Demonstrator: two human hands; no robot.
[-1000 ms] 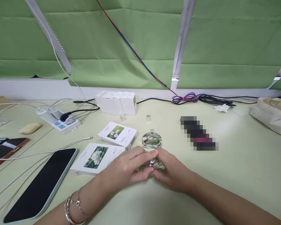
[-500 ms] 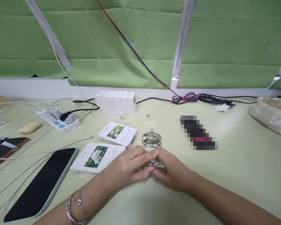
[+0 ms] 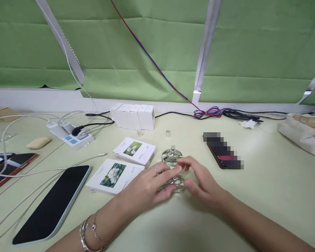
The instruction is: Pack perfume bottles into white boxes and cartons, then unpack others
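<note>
A clear glass perfume bottle [image 3: 180,187] with a silver neck stands on the table, partly hidden by my fingers. My left hand [image 3: 149,182], wearing a ring, is closed around its left side, with the index finger reaching over the top. To the right of the bottle, my right hand [image 3: 203,180] is open with its fingers apart. Just behind stands a second perfume bottle [image 3: 172,156] of the same shape, upright. Left of the bottles lie two flat white boxes with white-flower pictures, a nearer box [image 3: 115,176] and a farther box [image 3: 135,151].
Two small clear caps, a left cap [image 3: 139,133] and a right cap [image 3: 168,133], stand before a row of white boxes [image 3: 132,117]. A large phone [image 3: 52,206], cables and a power strip [image 3: 70,135] lie left. A dark pixelated phone [image 3: 220,152] and a cloth bag [image 3: 301,134] are right.
My right hand has loosened from the near bottle and moved a little right, fingers spreading. My left hand stays at the bottle. The view has shifted slightly.
</note>
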